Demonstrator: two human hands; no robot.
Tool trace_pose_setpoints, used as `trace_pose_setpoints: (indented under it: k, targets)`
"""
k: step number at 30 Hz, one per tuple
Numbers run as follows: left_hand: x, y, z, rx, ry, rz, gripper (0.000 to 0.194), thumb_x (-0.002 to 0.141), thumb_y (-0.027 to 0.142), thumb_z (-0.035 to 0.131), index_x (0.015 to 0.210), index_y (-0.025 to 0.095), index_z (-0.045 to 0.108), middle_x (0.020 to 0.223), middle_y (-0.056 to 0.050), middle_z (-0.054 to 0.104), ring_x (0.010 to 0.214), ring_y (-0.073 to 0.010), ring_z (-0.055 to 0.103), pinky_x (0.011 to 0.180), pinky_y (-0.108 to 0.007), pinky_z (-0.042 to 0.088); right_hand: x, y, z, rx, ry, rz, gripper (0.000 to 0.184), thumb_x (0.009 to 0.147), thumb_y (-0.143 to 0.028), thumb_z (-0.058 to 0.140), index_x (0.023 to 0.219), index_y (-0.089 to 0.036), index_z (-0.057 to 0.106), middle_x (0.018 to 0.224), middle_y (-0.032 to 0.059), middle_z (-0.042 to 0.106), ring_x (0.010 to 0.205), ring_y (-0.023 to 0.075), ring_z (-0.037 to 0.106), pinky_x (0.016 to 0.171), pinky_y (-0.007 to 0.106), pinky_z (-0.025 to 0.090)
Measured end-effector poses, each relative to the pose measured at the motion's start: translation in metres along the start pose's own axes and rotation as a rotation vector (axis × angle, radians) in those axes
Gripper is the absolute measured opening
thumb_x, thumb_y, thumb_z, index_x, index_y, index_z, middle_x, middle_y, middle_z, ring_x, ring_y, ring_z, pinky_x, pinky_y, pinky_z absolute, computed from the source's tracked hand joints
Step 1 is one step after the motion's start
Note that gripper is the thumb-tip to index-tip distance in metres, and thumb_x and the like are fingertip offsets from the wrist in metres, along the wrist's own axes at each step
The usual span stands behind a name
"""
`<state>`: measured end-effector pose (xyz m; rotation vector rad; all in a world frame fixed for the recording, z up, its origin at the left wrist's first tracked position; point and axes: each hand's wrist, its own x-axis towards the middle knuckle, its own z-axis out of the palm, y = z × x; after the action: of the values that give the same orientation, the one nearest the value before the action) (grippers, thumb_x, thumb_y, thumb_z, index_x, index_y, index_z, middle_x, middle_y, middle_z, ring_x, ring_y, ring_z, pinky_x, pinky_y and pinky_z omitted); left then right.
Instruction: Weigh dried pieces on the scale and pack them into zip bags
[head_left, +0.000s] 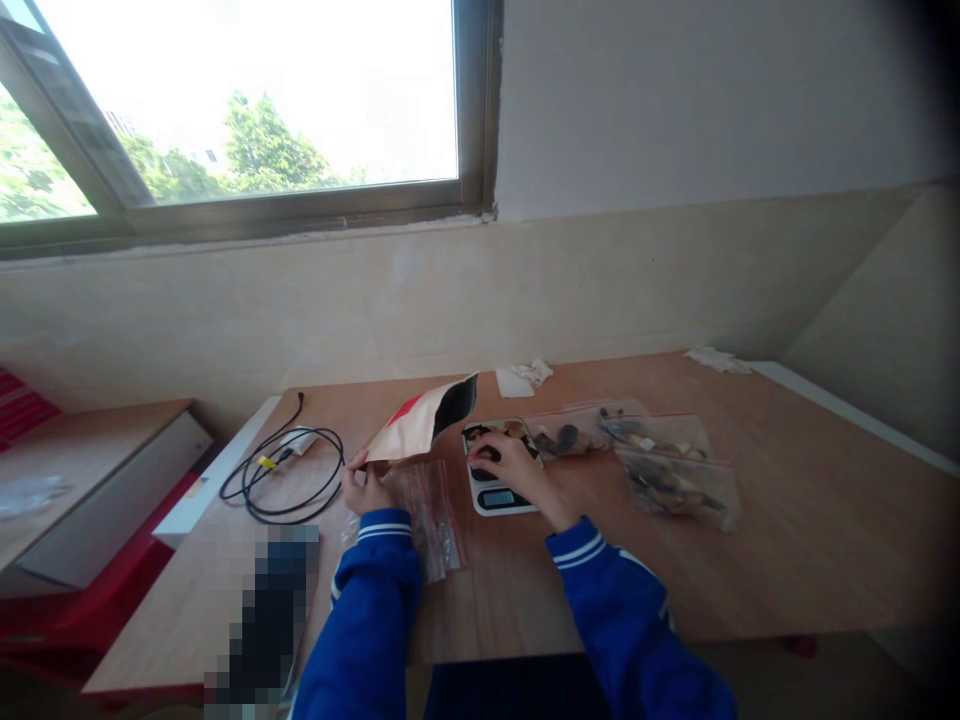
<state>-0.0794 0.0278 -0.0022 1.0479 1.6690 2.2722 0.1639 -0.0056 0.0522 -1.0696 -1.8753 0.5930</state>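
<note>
My left hand grips the bottom corner of a brown paper bag with a red patch. The bag is tilted, and its dark open mouth faces right, towards a white kitchen scale. Brown and dark dried pieces lie on top of the scale. My right hand reaches over them with the fingers curled together at the left side; whatever is between the fingertips is too small to tell. The scale's display is lit, but its digits are unreadable. Below the bag lie flat clear zip bags with red edges.
Several filled zip bags of dark and brown pieces lie right of the scale. A coiled black cable and a blurred-out dark object are at the left. Crumpled white paper sits at the back edge below the wall.
</note>
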Motion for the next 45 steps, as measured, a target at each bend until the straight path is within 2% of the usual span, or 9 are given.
trace_pose_setpoints:
  k: [3, 6, 10, 20, 25, 30, 36, 42, 45]
  targets:
    - [0.0, -0.003, -0.001, 0.008, -0.006, -0.003, 0.013, 0.07, 0.019, 0.058, 0.081, 0.017, 0.064, 0.088, -0.005, 0.067, 0.094, -0.021, 0.063, 0.095, -0.043, 0.045, 0.004, 0.009, 0.009, -0.15, -0.061, -0.053, 0.007, 0.08, -0.013, 0.064, 0.081, -0.018, 0.069, 0.083, 0.0046, 0.068, 0.085, 0.0205, 0.063, 0.076, 0.031, 0.048]
    - [0.0, -0.004, 0.0, 0.011, 0.008, -0.004, 0.014, 0.07, 0.019, 0.059, 0.083, 0.016, 0.065, 0.088, -0.005, 0.067, 0.093, -0.0208, 0.064, 0.095, -0.041, 0.045, 0.003, 0.015, 0.009, -0.251, -0.057, -0.072, 0.012, 0.081, -0.01, 0.06, 0.084, -0.018, 0.069, 0.087, 0.0059, 0.069, 0.092, 0.0228, 0.062, 0.082, 0.035, 0.047]
    - [-0.001, -0.006, 0.001, 0.007, 0.022, -0.015, 0.014, 0.069, 0.019, 0.06, 0.082, 0.016, 0.064, 0.087, -0.005, 0.068, 0.093, -0.0209, 0.064, 0.093, -0.04, 0.046, -0.002, 0.017, 0.003, -0.204, 0.008, -0.061, 0.019, 0.083, -0.009, 0.055, 0.094, -0.019, 0.068, 0.096, 0.0075, 0.069, 0.095, 0.022, 0.062, 0.085, 0.036, 0.048]
    - [-0.001, -0.005, 0.0, 0.038, -0.022, 0.004, 0.016, 0.07, 0.027, 0.062, 0.082, 0.017, 0.065, 0.086, -0.004, 0.068, 0.09, -0.0211, 0.063, 0.091, -0.039, 0.046, -0.026, 0.022, -0.018, -0.148, 0.371, -0.046, 0.023, 0.088, -0.016, 0.043, 0.094, -0.02, 0.065, 0.094, 0.008, 0.068, 0.092, 0.0219, 0.062, 0.084, 0.038, 0.048]
    - [-0.001, -0.009, 0.0, 0.073, -0.044, -0.043, 0.017, 0.068, 0.029, 0.063, 0.08, 0.017, 0.065, 0.082, -0.004, 0.067, 0.086, -0.021, 0.062, 0.089, -0.039, 0.046, -0.049, 0.035, -0.025, -0.165, 0.475, 0.015, 0.023, 0.087, -0.016, 0.043, 0.093, -0.02, 0.064, 0.093, 0.0082, 0.066, 0.091, 0.0229, 0.06, 0.083, 0.038, 0.048]
    - [0.0, -0.017, 0.004, 0.079, -0.069, -0.134, 0.021, 0.063, 0.034, 0.067, 0.073, 0.017, 0.06, 0.072, -0.002, 0.062, 0.072, -0.0187, 0.059, 0.077, -0.038, 0.049, -0.063, 0.041, -0.028, -0.22, 0.477, 0.037, 0.023, 0.087, -0.016, 0.042, 0.091, -0.021, 0.064, 0.089, 0.0072, 0.066, 0.089, 0.0237, 0.058, 0.082, 0.039, 0.046]
    - [0.0, -0.013, 0.006, 0.166, -0.103, -0.153, 0.031, 0.064, 0.043, 0.069, 0.074, 0.018, 0.054, 0.066, 0.0, 0.058, 0.063, -0.0166, 0.056, 0.066, -0.033, 0.049, -0.069, 0.04, -0.026, -0.238, 0.496, 0.06, 0.024, 0.089, -0.017, 0.04, 0.094, -0.021, 0.064, 0.09, 0.008, 0.064, 0.092, 0.0242, 0.057, 0.085, 0.041, 0.045]
    - [-0.001, -0.012, 0.006, 0.137, -0.209, -0.123, 0.03, 0.067, 0.041, 0.066, 0.082, 0.018, 0.054, 0.075, -0.004, 0.061, 0.069, -0.019, 0.061, 0.068, -0.035, 0.051, -0.074, 0.043, -0.027, -0.254, 0.521, 0.07, 0.023, 0.089, -0.017, 0.041, 0.094, -0.021, 0.063, 0.09, 0.0086, 0.063, 0.092, 0.0249, 0.056, 0.086, 0.044, 0.045]
    - [0.0, -0.01, 0.005, 0.108, -0.23, -0.098, 0.024, 0.068, 0.037, 0.067, 0.077, 0.018, 0.054, 0.073, -0.003, 0.061, 0.069, -0.0187, 0.06, 0.071, -0.036, 0.05, -0.071, 0.033, -0.027, -0.233, 0.537, 0.043, 0.023, 0.09, -0.017, 0.04, 0.097, -0.021, 0.062, 0.095, 0.0093, 0.063, 0.095, 0.0245, 0.057, 0.088, 0.044, 0.046]
